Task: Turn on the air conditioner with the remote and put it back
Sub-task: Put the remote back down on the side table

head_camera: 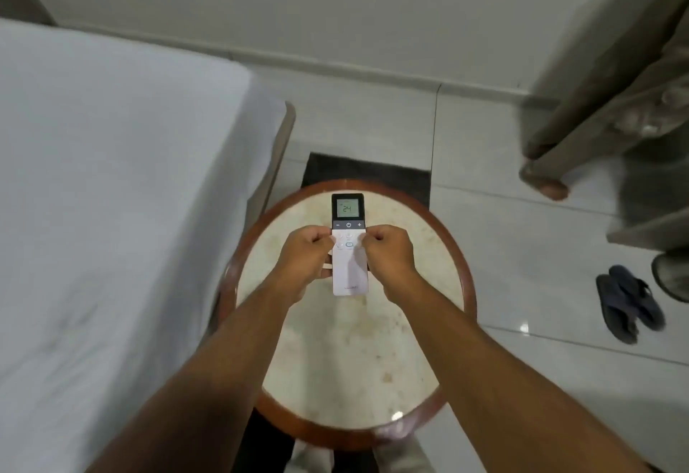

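A slim white remote [349, 267] with a black top and a lit display reading 24 is over the round table [373, 353]. My left hand [304, 260] grips its left edge and my right hand [389, 258] grips its right edge, thumbs on the white button area. Whether the remote touches the tabletop or hovers just above it, I cannot tell. The air conditioner is not in view.
A bed with a white sheet [112, 193] fills the left side. A dark mat [367, 170] lies beyond the table. A curtain [611, 92] hangs at the right, and a pair of dark sandals [628, 303] sits on the glossy tiled floor.
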Demonstrator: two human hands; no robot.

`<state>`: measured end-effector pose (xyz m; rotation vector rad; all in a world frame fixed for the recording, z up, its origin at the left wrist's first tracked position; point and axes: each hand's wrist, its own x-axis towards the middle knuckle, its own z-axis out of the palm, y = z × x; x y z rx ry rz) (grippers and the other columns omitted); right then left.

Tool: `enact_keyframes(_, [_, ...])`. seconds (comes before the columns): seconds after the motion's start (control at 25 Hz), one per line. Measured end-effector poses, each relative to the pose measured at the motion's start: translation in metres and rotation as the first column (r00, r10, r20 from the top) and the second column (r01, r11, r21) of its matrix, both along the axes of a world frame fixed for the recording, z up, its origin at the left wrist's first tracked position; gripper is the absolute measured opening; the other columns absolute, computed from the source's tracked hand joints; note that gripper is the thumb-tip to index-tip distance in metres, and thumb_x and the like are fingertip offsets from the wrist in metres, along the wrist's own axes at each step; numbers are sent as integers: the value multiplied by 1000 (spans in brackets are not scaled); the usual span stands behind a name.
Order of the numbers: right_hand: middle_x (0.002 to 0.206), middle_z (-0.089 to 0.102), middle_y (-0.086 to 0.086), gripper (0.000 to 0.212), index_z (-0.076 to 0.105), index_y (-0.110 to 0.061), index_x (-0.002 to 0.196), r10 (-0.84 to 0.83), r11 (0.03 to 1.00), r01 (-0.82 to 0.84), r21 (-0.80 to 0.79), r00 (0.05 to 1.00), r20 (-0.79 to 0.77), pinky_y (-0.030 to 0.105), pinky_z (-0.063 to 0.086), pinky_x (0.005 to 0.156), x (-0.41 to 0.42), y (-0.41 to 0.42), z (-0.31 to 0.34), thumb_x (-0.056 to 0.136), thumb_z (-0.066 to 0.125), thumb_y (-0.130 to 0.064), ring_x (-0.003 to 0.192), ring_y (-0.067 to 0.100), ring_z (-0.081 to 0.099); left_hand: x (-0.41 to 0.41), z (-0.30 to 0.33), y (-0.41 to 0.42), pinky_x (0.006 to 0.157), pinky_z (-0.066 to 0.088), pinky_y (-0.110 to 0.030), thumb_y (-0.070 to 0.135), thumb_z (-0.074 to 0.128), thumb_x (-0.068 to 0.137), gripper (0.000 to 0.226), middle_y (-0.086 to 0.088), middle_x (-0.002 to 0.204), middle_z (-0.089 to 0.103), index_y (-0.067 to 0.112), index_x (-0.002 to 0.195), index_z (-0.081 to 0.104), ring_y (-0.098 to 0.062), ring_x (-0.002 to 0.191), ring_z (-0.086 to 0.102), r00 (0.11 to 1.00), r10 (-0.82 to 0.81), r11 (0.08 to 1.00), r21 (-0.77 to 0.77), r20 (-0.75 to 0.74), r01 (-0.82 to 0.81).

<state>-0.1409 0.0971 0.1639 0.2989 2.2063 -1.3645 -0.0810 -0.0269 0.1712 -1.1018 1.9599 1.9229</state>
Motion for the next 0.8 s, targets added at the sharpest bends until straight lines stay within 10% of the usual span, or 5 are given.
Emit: enact_keyframes(0.8, [95,73,7,14,75,-5,91,100,972,-130,197,982,159,31,54,74,89,34,-227,90,61,-6,82,19,64,85,-227,41,88,57,-51,7,53,91,27,-12,103,76,12,106,75,-34,98,70,956,36,991,-135,292,4])
